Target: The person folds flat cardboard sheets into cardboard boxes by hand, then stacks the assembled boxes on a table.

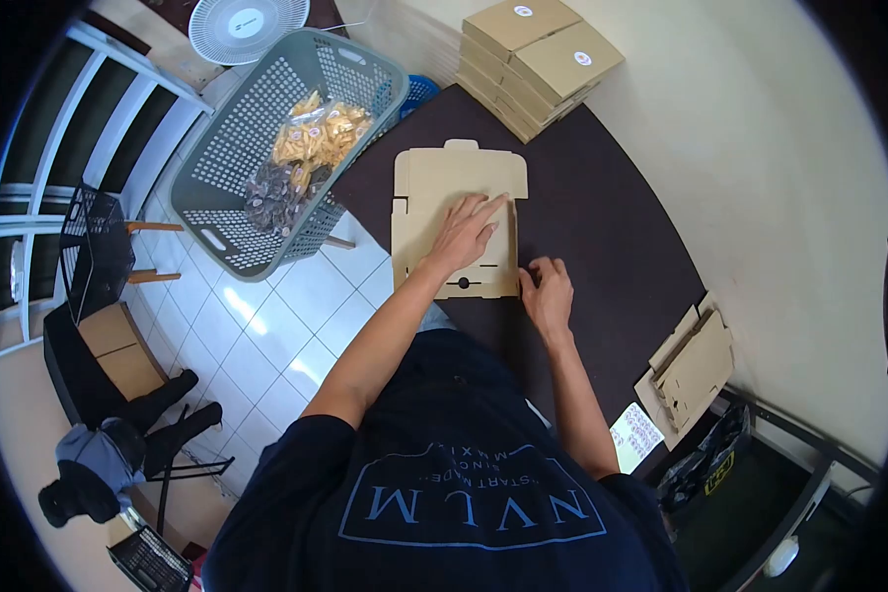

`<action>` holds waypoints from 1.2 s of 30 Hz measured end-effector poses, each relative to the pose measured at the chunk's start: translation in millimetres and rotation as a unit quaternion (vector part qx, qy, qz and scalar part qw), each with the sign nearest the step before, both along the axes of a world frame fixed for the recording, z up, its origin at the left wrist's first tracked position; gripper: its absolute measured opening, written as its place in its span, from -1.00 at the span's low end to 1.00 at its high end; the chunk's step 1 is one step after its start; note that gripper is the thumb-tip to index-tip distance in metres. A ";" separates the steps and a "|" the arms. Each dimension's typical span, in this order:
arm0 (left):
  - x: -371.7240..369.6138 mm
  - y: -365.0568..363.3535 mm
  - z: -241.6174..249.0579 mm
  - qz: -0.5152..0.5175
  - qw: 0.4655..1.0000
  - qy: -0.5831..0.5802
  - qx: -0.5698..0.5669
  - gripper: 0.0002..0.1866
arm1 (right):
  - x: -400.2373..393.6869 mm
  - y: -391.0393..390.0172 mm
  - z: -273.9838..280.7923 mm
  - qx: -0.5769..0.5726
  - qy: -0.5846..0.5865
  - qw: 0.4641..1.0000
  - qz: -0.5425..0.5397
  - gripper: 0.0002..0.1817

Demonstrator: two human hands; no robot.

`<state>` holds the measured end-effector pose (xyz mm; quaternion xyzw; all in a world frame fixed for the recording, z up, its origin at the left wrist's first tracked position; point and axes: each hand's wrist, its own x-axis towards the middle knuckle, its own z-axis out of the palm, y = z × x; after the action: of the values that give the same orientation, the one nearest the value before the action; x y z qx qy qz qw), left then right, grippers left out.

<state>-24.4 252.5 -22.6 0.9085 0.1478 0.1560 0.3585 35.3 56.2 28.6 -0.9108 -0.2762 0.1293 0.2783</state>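
Cardboard (422,192) is overhanging the desk's (597,227) near-left edge, risking tipping if pressed there; left fingers (483,211) are lying spread, right fingers (559,266) half-curled.

To my left I see a grey basket (219,148) holding filled plastic bags (318,136), a white fan (247,22) beyond it, and a person (113,459) past the tiled floor (311,296). A written paper (637,436) lies to my right.
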 end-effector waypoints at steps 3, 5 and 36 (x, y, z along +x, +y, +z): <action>-22.3 9.0 10.0 0.093 0.993 -0.054 -0.045 -0.46 | -6.0 28.6 9.1 0.022 -0.097 0.995 0.023 -0.67; -48.4 12.3 10.8 0.170 0.983 -0.054 -0.032 -0.48 | -5.0 36.9 -0.9 0.035 -0.084 0.996 0.018 -0.63; -109.0 37.3 -6.0 0.130 0.962 0.178 0.158 -0.49 | -17.0 146.3 -41.9 -0.076 -0.051 0.955 0.284 -0.30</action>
<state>-133.5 289.8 -28.6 0.9396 0.2998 0.0588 0.1545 18.2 202.5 -13.3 -0.8187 -0.5265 0.1768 0.1459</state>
